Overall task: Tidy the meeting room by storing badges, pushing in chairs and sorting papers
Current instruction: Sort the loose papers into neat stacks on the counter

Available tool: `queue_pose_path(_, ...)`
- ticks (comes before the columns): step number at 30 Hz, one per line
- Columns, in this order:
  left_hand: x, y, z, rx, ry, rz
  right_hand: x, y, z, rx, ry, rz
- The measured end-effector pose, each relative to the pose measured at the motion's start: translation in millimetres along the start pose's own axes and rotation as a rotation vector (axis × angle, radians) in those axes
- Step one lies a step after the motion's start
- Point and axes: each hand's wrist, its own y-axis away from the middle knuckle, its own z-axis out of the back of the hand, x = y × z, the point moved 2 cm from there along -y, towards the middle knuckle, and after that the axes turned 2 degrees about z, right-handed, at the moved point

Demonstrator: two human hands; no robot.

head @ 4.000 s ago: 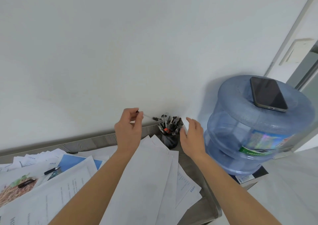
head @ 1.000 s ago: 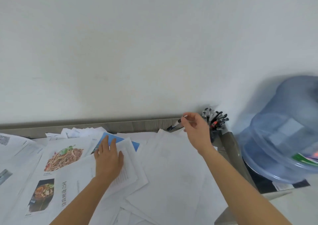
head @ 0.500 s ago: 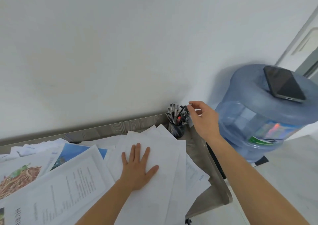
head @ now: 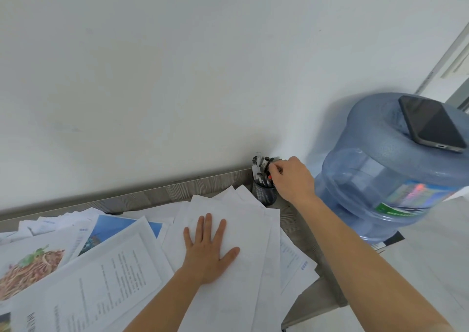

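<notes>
The left hand (head: 208,253) lies flat, palm down, fingers straight and spread, on a fanned stack of white papers (head: 247,232) near the right edge of the tabletop (head: 177,190), its forearm coming in from the near edge. The right arm stretches to the far right corner, where the right hand (head: 291,179) bends at the wrist over a black mesh pen holder (head: 264,195). Its fingers are curled among the tops of the pens (head: 259,169), and whether they pinch one cannot be told. More papers spread toward the left edge: a printed text sheet (head: 114,281), a blue picture sheet (head: 111,226) and a noodle photo sheet (head: 30,265). Just beyond the right edge stands a blue water jug (head: 375,179) with a phone (head: 431,126) lying on top.
</notes>
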Motion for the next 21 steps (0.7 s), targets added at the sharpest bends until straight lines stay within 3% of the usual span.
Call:
queue_pose_path(3, 1, 0, -1, -0.003, -0.005, 0.006, 0, 14, -4, -0.016, -0.083, -0.007)
queue_pose_path(9, -4, -1, 3, -0.004, 0.009, 0.038, -9, 74, -12, -0.268, -0.326, -0.004)
queue_pose_path(11, -5, 0, 5, 0.001, 0.026, 0.070, -15, 93, -25, -0.204, -0.312, 0.055)
queue_pose_path(15, -7, 3, 12, 0.000, 0.126, 0.141, -26, 118, -54, 0.113, -0.120, 0.108)
queue_pose_path(21, 25, 40, 22, -0.320, 0.230, 0.175, -33, 154, -82, 0.182, 0.107, -0.067)
